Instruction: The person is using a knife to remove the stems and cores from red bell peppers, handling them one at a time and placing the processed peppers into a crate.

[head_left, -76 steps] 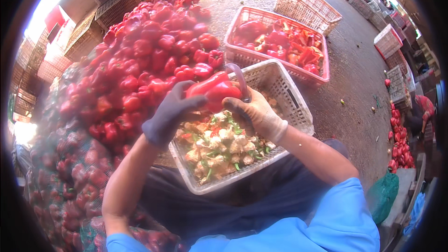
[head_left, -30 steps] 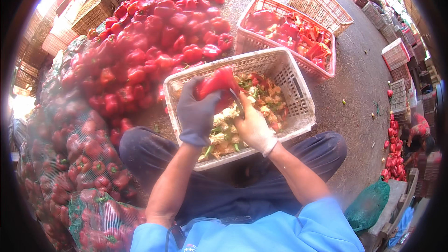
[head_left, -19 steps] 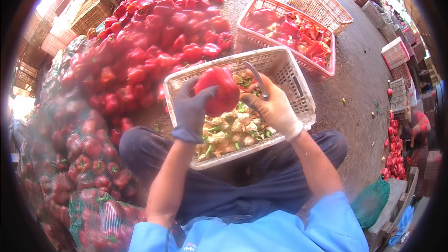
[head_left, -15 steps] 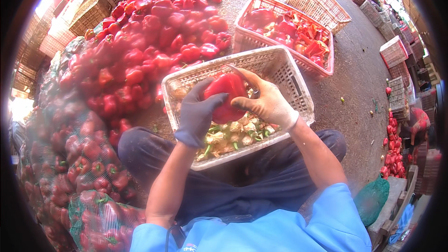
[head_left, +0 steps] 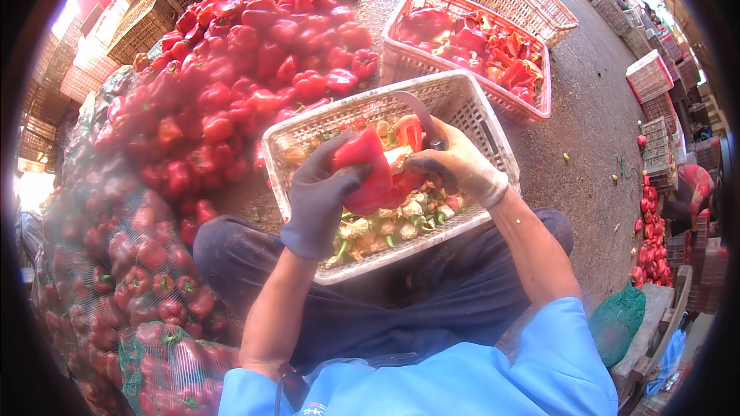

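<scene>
My left hand (head_left: 322, 189), in a dark glove, is closed round a red bell pepper (head_left: 368, 169). The pepper is split open on its right side, where pale core and seeds show. My right hand (head_left: 456, 166), in a soiled light glove, grips a knife (head_left: 418, 113) with a curved blade pointing up and to the left. Its thumb presses at the pepper's opened edge, and a red flap stands beside the knife. Both hands are above a whitish plastic crate (head_left: 505, 162) holding pale pepper cores (head_left: 408, 212) with green stems.
A large heap of red peppers (head_left: 231, 92) lies to the left, above filled mesh sacks (head_left: 154, 277). Beyond my crate stands a pink crate (head_left: 462, 69) of cut peppers, with another crate (head_left: 524, 4) behind it. At the far right, another person (head_left: 694, 189) bends beside more peppers.
The pepper, whole-looking before, is now opened on its right side. My right hand has drawn slightly right and down, and the knife blade now stands clear of the pepper.
</scene>
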A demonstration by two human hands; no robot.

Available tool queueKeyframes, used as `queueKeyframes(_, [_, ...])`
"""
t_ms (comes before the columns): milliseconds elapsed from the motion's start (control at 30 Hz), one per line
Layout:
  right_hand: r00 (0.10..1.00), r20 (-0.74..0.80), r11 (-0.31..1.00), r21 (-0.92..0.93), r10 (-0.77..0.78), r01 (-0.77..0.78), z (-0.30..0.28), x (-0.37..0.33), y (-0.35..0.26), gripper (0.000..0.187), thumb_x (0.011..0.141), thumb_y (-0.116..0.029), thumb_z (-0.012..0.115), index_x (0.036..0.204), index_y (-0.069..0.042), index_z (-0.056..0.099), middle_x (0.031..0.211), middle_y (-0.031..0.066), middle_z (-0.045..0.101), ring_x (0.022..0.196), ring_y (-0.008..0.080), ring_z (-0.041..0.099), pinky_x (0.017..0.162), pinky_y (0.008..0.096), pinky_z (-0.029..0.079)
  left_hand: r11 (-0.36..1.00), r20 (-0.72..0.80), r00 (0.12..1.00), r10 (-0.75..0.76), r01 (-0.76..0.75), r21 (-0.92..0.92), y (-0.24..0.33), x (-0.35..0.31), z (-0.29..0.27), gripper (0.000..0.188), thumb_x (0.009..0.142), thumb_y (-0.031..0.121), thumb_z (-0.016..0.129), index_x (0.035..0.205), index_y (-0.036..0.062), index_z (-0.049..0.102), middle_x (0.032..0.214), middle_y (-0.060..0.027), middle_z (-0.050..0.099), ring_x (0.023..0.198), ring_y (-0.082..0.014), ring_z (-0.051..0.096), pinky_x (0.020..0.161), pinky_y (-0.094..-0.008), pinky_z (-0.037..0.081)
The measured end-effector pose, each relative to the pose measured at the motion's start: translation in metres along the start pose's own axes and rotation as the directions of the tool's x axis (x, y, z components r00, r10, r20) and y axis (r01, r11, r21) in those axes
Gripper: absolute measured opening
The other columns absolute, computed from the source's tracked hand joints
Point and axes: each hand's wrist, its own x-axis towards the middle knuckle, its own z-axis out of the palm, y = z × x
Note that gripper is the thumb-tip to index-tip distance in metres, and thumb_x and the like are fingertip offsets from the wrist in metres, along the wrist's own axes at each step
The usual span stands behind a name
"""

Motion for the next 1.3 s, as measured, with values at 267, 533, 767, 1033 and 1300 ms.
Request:
queueKeyframes(267, [0.982,-0.154,0.994,0.01,-0.106,0.109,-0.002,0.007,0.021,0.054,0.102,-0.027,0.082,0.151,-0.009,0.068,0.083,0.0023,0.069,0.061,0.0095,0.061,0.05,0.0276,0.047,0.993,0.024,0.994,0.105,-0.104,-0.062,0.002,0.001,0.005,0.057,0.1,0.0,0.077,0.155,-0.0025,0.062,0.136,-0.0106,0.074,0.125,-0.0181,0.071,0.11,-0.0374,0.058])
queueKeyframes(533, [0.951,-0.291,0.983,0.172,0.108,-0.06,0.012,0.005,0.016,0.05,0.107,-0.05,0.077,0.136,-0.01,0.069,0.082,-0.004,0.072,0.054,0.0023,0.058,0.044,0.0196,0.041,0.992,-0.017,0.993,0.118,-0.119,-0.045,-0.013,0.007,-0.009,0.054,0.1,-0.003,0.076,0.153,-0.0004,0.064,0.139,-0.0105,0.073,0.128,-0.0187,0.069,0.112,-0.0371,0.057])
queueKeyframes(767, [0.966,-0.143,0.957,0.23,0.214,-0.178,0.028,0.017,0.025,0.069,0.095,-0.076,0.078,0.105,-0.008,0.07,0.068,-0.0025,0.056,0.045,0.0076,0.051,0.034,0.0261,0.036,0.611,0.466,0.811,0.354,-0.577,0.542,-0.005,-0.001,0.011,0.055,0.083,-0.008,0.085,0.135,0.0071,0.075,0.126,-0.0141,0.076,0.118,-0.0309,0.075,0.103,-0.0412,0.058])
queueKeyframes(1033, [0.985,-0.093,0.86,0.504,0.148,-0.081,0.028,0.036,0.056,0.046,0.104,-0.049,0.082,0.123,-0.009,0.072,0.093,0.0009,0.074,0.073,0.0104,0.07,0.06,0.0271,0.055,0.505,0.609,0.742,0.281,-0.654,0.563,-0.014,-0.001,0.012,0.058,0.083,-0.004,0.088,0.137,0.0093,0.075,0.121,-0.0156,0.074,0.108,-0.0341,0.075,0.095,-0.0424,0.06])
queueKeyframes(1300, [0.99,-0.066,0.852,0.519,0.127,-0.075,-0.001,0.013,0.027,0.05,0.104,-0.046,0.082,0.141,-0.016,0.068,0.124,0.0012,0.077,0.108,0.0159,0.078,0.092,0.0345,0.065,0.957,0.071,0.993,0.092,-0.068,-0.284,-0.001,0.005,-0.014,0.051,0.108,0.009,0.068,0.157,0.0012,0.056,0.146,-0.0133,0.069,0.138,-0.0277,0.067,0.121,-0.047,0.053])
